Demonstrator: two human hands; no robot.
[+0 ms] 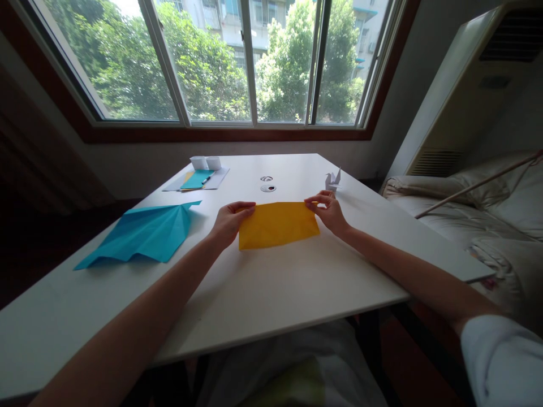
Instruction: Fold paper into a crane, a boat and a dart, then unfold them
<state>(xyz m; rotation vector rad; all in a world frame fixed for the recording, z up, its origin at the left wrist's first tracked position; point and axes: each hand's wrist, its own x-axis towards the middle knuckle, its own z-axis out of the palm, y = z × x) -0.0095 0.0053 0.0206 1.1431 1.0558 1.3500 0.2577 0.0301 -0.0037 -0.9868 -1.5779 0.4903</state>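
Hands [229, 222] at yellow paper [278, 226] corners.

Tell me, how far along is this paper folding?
Done, it seems: a small white paper crane stands at the far side of the white table, and a creased blue paper sheet lies folded at the left. In hand: the left hand and right hand pinch the far corners of a yellow paper sheet, apparently folded in half. Left: it shows no finished shape yet.
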